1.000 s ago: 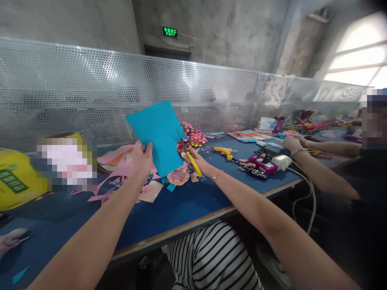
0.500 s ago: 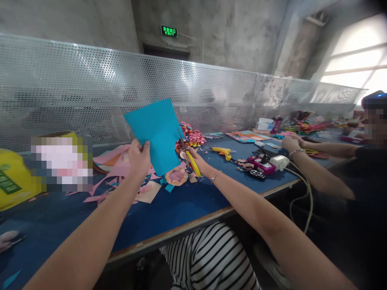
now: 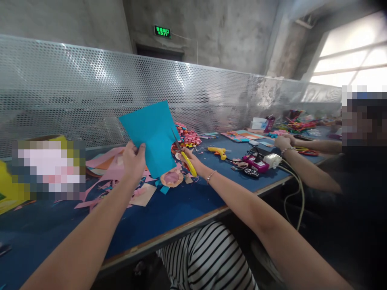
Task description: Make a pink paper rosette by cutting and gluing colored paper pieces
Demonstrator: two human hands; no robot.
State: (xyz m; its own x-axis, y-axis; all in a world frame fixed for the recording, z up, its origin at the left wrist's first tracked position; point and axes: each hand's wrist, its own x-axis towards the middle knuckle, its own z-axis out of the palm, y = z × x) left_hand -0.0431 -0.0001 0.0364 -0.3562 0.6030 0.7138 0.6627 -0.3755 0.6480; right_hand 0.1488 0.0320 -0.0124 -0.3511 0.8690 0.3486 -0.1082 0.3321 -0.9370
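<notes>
A sheet of blue paper (image 3: 152, 137) is raised above the table, its left edge pinched between the thumb and fingers of my left hand (image 3: 135, 159). My right hand (image 3: 193, 162) grips a pair of yellow-handled scissors (image 3: 188, 162). The blades meet the right side of the sheet, one of them showing in front of it. Just below the paper lies a round piece with a tan scalloped rim and pink middle (image 3: 171, 178). Pink, orange and blue paper scraps (image 3: 110, 171) spread under and beside my left hand. Behind the scissors rises a heap of small colored paper pieces (image 3: 189, 136).
A yellow glue gun (image 3: 218, 152) lies right of my right hand, near a purple and white power strip (image 3: 256, 163) with cables. Farther right are a co-worker's hands (image 3: 286, 143). A perforated metal screen (image 3: 121, 92) runs along the back; a yellow bag (image 3: 12, 189) sits left.
My view has turned slightly right, so everything sits a little farther left. The scissor blades now overlap the front of the blue sheet more. Both hands keep their holds.
</notes>
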